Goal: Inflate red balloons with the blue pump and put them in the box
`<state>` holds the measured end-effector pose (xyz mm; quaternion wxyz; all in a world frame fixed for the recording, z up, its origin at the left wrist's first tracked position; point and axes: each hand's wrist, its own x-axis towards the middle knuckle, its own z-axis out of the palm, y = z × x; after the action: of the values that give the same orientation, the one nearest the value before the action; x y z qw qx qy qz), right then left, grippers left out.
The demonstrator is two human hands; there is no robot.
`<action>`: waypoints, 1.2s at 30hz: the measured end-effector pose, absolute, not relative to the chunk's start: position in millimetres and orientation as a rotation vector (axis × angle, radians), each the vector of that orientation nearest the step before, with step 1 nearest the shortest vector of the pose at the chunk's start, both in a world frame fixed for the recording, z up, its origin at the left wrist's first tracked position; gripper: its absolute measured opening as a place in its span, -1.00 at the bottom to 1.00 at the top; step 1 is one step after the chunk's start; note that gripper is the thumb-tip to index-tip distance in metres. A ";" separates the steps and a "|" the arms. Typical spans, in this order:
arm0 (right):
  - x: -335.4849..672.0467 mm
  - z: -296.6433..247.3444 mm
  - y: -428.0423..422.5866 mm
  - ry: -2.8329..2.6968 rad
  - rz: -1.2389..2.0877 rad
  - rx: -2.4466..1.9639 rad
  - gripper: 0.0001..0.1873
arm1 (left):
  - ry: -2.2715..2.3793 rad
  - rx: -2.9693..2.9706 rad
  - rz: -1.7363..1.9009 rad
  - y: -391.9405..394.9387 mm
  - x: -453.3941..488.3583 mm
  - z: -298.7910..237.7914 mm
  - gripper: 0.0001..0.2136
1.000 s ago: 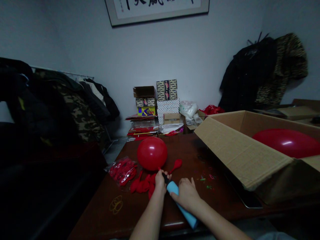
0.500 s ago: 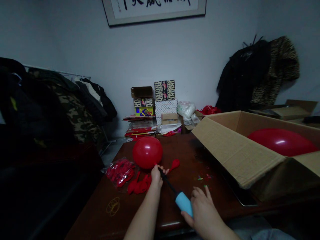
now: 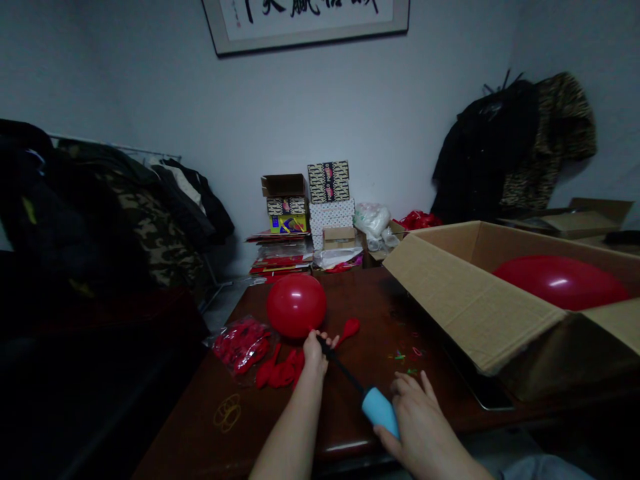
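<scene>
A round, inflated red balloon (image 3: 296, 305) sits on the far end of a black-and-blue hand pump (image 3: 381, 412). My left hand (image 3: 315, 352) is closed around the balloon's neck and the pump's black nozzle end; the join is hidden by the fingers. Lower right, my right hand (image 3: 424, 419) holds the blue body of the pump, thumb beneath and fingers over its far side. A limp red balloon (image 3: 350, 328) lies just beyond my left hand. More limp red balloons (image 3: 280, 371) lie to its left, beside a clear bag of red balloons (image 3: 243, 345).
A large open cardboard box (image 3: 480, 300) stands at the right with a big red balloon (image 3: 563, 281) inside. Under its edge lies a dark flat device (image 3: 493, 399). Small coloured bits (image 3: 400, 357) and yellowish rubber bands (image 3: 227, 413) lie on the brown table (image 3: 190, 433).
My right hand and the pump's blue body have moved a little right and back, away from my left hand. More of the black rod shows. The left hand has stayed nearly still.
</scene>
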<state>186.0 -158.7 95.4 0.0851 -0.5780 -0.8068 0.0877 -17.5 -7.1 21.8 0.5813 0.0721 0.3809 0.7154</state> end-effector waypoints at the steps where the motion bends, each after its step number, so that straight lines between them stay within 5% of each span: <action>1: 183.9 95.2 -157.0 -2.407 0.258 -1.719 -0.51 | 0.891 0.169 1.670 -7.9 -17.3 21.5 -0.85; 20: 122.8 73.0 -105.2 -2.391 0.241 -1.719 -0.47 | 0.896 0.193 1.597 -27.4 -5.5 0.4 -0.87; 36: 182.5 72.4 -161.6 -2.488 0.236 -1.762 -0.43 | 0.985 0.162 1.630 -5.8 -27.1 2.5 -0.82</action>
<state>182.5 -161.6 72.4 0.0420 -0.5758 -0.8129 0.0771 -27.1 -5.8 2.5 0.5769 0.0693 0.4208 0.6966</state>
